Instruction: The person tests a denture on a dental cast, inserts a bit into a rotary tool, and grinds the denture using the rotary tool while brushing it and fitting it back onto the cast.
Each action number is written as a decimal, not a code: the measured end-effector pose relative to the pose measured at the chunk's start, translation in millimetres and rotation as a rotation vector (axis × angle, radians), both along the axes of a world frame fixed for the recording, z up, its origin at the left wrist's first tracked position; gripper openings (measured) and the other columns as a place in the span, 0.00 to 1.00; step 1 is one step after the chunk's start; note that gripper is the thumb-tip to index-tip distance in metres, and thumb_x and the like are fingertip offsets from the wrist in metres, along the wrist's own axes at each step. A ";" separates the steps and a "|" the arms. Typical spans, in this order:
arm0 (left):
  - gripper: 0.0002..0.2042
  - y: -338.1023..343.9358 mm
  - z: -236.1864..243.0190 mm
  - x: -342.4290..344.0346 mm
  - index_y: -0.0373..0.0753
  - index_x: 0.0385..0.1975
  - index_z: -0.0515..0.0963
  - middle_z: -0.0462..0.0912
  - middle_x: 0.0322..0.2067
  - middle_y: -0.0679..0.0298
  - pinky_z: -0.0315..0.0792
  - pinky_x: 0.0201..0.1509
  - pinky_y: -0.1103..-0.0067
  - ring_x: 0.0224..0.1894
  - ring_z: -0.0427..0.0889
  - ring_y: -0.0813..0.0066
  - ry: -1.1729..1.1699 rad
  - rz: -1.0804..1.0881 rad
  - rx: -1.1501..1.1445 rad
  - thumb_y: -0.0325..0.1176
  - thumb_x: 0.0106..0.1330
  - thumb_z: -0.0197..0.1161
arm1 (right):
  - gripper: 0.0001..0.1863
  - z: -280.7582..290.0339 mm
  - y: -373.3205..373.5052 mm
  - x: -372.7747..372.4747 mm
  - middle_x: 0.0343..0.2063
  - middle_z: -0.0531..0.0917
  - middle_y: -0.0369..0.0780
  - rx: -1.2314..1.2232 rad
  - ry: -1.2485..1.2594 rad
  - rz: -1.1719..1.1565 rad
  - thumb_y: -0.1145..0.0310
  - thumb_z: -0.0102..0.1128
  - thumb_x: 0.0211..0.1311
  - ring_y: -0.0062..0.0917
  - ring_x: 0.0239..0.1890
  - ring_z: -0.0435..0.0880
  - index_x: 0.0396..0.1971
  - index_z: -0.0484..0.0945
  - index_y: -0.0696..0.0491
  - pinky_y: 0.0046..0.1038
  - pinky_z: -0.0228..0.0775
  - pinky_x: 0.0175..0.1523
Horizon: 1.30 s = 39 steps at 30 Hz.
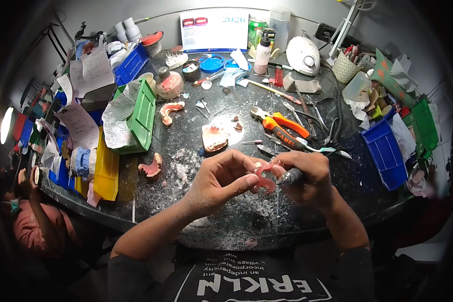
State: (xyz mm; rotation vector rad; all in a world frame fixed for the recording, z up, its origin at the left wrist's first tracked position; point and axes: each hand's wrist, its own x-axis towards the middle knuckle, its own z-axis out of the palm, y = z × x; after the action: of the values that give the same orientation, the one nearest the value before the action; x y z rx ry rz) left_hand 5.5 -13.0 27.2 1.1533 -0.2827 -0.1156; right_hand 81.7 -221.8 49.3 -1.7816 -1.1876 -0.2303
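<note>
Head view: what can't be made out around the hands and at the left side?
In the head view:
- Pink plate: full outline, partly covered by the left hand.
- Dark cylindrical tool: rear end, hidden by the right hand; its tip is too small.
- Green bin: contents, hidden by its wall and paper.
- Co-worker's held item: too dim and small.

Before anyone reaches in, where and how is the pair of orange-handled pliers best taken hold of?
Probably around both handles, coming from above on the person's near right side. The pliers lie flat, handles splayed toward the right hand and metal nose pointing away to the left, so a grasp there should stay clear of it.
</note>
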 end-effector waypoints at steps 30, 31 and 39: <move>0.22 37.7 -5.7 6.2 0.30 0.60 0.67 0.78 0.47 0.54 0.74 0.54 0.75 0.47 0.80 0.72 0.204 0.085 -0.172 0.29 0.68 0.61 | 0.15 -24.6 -36.3 255.6 0.17 0.72 0.31 -0.036 0.542 -0.878 0.59 0.58 0.64 0.14 0.11 0.68 0.42 0.76 0.54 0.21 0.60 0.16; 0.23 38.2 -5.7 5.0 0.30 0.60 0.66 0.77 0.47 0.55 0.74 0.54 0.75 0.46 0.80 0.72 0.204 0.098 -0.197 0.29 0.67 0.62 | 0.13 -17.1 -26.8 241.1 0.19 0.73 0.32 -0.015 0.500 -0.884 0.59 0.58 0.66 0.15 0.12 0.69 0.40 0.75 0.53 0.21 0.60 0.16; 0.26 33.0 -2.2 -3.5 0.31 0.64 0.63 0.76 0.46 0.56 0.75 0.57 0.77 0.47 0.79 0.74 0.120 0.093 -0.154 0.28 0.67 0.62 | 0.10 27.2 23.0 42.9 0.25 0.79 0.38 -0.153 0.088 -0.251 0.70 0.63 0.63 0.19 0.25 0.79 0.40 0.74 0.57 0.23 0.70 0.29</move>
State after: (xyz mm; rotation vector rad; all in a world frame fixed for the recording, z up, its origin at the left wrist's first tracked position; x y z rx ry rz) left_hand 2.0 20.0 25.0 1.0002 -0.1286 -0.0792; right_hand 124.5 -198.9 76.5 -2.0549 -0.9397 -0.2085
